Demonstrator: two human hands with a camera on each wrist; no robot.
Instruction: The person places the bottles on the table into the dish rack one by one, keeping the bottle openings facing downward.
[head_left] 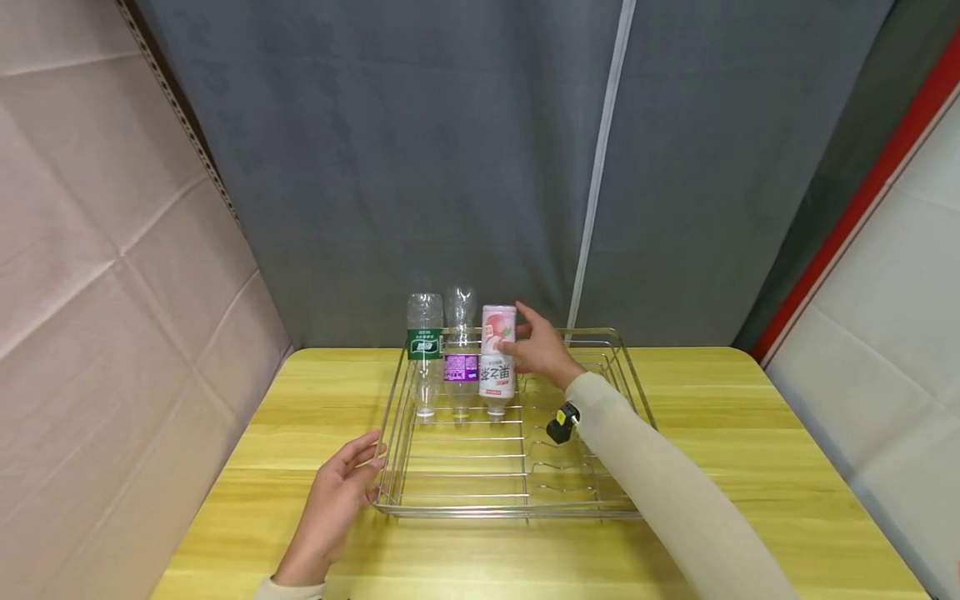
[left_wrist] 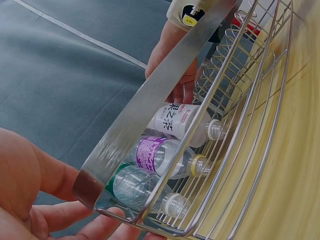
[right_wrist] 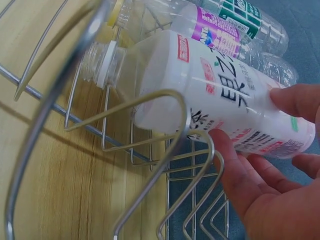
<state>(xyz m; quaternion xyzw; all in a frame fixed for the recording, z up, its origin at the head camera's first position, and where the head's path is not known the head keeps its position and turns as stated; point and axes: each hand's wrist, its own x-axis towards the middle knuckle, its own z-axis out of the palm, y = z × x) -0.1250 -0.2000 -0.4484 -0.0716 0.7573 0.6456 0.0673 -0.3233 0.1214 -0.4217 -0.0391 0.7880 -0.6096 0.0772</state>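
Note:
My right hand [head_left: 542, 350] holds a plastic bottle with a pink and white label [head_left: 497, 354], thumb on its front and fingers along the far side. The bottle is neck-down, its capless mouth low among the wires of a metal dish rack [head_left: 465, 511]. Beside it, a clear bottle with a purple label [head_left: 461, 367] and another with a green label [head_left: 425, 343] lean neck-down at the rack's back left. My left hand [head_left: 333, 492] grips the left side of the rack, thumb and fingers at the rim [left_wrist: 140, 217].
The rack stands on a yellow wood-grain table [head_left: 300, 400]. Wavy wire dividers [right_wrist: 200, 150] fill its right part. Behind the table hangs a grey curtain [head_left: 412, 167]; pale sheets [head_left: 112, 333] close off both sides.

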